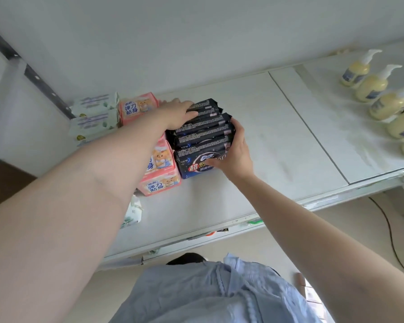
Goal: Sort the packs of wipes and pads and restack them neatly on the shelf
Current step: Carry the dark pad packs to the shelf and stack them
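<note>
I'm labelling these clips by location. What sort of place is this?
Probably a shop or stockroom aisle. A long white shelf carries many identical goods in groups: a row of dark pad packs between both hands, pink packs beside them, and a line of yellow pump bottles on the right.

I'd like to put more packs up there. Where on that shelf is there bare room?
The widest bare patch of the shelf lies between the dark packs and the yellow pump bottles. A bare strip also runs along the front edge. The left end is crowded: pink packs and green-white packs sit tight together, and both hands are on the dark row.
</note>
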`<state>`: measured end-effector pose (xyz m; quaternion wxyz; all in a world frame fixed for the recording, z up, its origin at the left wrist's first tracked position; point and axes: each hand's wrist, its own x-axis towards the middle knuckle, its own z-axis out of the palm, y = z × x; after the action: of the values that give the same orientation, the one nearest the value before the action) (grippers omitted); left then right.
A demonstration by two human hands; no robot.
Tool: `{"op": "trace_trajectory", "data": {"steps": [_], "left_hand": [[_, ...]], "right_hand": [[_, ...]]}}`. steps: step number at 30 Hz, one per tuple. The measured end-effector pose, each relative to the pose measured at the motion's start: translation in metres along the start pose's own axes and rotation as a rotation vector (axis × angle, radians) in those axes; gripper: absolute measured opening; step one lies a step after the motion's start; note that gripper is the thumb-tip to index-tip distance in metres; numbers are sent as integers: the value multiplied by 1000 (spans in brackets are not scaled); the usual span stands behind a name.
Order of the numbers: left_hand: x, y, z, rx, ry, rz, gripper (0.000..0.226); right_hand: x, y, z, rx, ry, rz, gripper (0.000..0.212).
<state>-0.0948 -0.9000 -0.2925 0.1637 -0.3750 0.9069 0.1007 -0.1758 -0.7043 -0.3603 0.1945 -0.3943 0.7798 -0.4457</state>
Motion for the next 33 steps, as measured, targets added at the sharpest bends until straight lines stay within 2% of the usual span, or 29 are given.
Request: {"op": "trace_trajectory", "data": {"steps": [5,8,12,15,17,19,22,27,30,33], "left_hand": [[0,1,5,31,19,-3,60],[0,4,9,64,28,2,65],[0,4,14,34,80,21,74],[-9,5,16,-26,108,45,77],[-20,12,18,-65,120,72,79],[-36,23,22,-63,132,97,85],[-60,37,40,23,149,130,103],[-63,42,60,126,194,131,121],[-57,41,64,145,212,152,121],[-55,38,63,156,222,207,118]], "right_hand": [[-4,8,9,65,-35,-24,130],[-1,7,14,112,-75,-59,128],[2,11,14,12,-77,-140,135],[8,18,-2,4,-138,-116,145],[15,13,-14,128,-179,-35,135],[27,3,-24,265,-197,55,107],[51,-15,-35,335,-210,182,66],[83,-33,-28,360,-269,265,52],[82,-35,-14,371,-300,285,47],[77,-28,-9,407,-258,276,42]]}}
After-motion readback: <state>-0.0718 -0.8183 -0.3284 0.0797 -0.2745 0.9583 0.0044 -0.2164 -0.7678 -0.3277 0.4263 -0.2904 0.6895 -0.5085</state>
